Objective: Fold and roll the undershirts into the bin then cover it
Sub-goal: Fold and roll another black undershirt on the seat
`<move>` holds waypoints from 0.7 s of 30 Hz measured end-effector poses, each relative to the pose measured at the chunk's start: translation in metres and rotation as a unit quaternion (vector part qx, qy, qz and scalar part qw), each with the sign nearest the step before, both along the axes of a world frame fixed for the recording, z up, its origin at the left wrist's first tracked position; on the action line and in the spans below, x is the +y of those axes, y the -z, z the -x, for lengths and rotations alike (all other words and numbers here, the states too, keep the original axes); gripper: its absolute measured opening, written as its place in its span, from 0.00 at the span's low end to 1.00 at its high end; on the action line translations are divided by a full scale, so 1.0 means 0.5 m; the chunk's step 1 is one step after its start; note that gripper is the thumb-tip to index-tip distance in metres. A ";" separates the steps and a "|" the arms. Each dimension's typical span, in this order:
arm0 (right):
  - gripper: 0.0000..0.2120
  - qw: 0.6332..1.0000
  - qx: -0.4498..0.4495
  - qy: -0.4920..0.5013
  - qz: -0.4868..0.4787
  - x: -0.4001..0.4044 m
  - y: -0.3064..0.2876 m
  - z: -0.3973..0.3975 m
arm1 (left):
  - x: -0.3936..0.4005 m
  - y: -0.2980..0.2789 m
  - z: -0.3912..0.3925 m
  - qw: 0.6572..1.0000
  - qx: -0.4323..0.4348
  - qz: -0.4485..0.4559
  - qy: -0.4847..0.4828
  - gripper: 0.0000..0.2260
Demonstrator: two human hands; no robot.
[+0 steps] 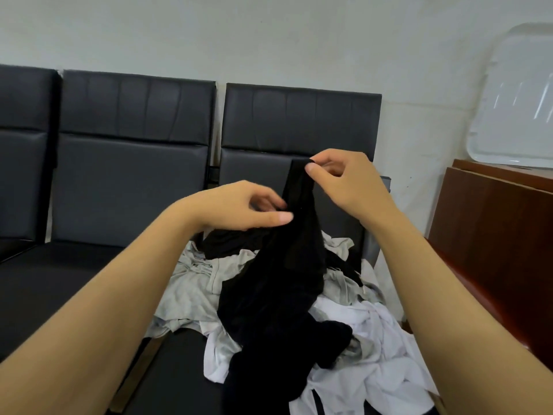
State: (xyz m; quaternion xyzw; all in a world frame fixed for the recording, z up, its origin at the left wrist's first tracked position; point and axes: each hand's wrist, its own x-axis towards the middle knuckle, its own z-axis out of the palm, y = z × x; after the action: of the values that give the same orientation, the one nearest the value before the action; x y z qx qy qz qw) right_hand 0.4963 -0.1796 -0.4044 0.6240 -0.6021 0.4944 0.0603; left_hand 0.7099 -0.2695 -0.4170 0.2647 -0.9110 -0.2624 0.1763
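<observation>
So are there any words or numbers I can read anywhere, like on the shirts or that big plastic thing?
None: no word, label, brand, number or sign can be read in this picture.
The black undershirt held up by the left hand and right hand shows no readable tag.
The pile of undershirts shows no print.
The clear lid on the wooden cabinet is plain.
The black seats bear nothing.

Matt black cloth undershirt (287, 265), smooth leather-look seats (128, 187), glossy wooden cabinet (490, 235)
</observation>
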 end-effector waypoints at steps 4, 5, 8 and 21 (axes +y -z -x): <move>0.04 1.000 0.012 -0.009 0.003 0.009 -0.010 -0.015 | 0.025 -0.017 0.026 0.996 0.067 0.054 -0.016 0.13; 0.04 1.000 0.011 -0.010 0.002 0.009 -0.008 -0.013 | 0.027 -0.019 0.025 0.996 0.075 0.043 -0.012 0.13; 0.04 0.999 0.015 -0.016 -0.030 0.009 -0.001 -0.002 | 0.029 -0.026 0.012 0.997 0.078 0.001 -0.010 0.11; 0.12 0.934 0.156 -0.116 -0.300 0.016 0.013 -0.018 | 0.014 -0.072 -0.027 0.959 0.242 0.089 -0.117 0.04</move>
State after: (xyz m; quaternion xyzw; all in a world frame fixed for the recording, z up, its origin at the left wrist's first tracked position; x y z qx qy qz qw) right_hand 0.5052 -0.1715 -0.4107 0.7477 -0.6289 0.1908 -0.0950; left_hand 0.7235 -0.2625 -0.3810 0.2809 -0.8237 -0.2139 0.4438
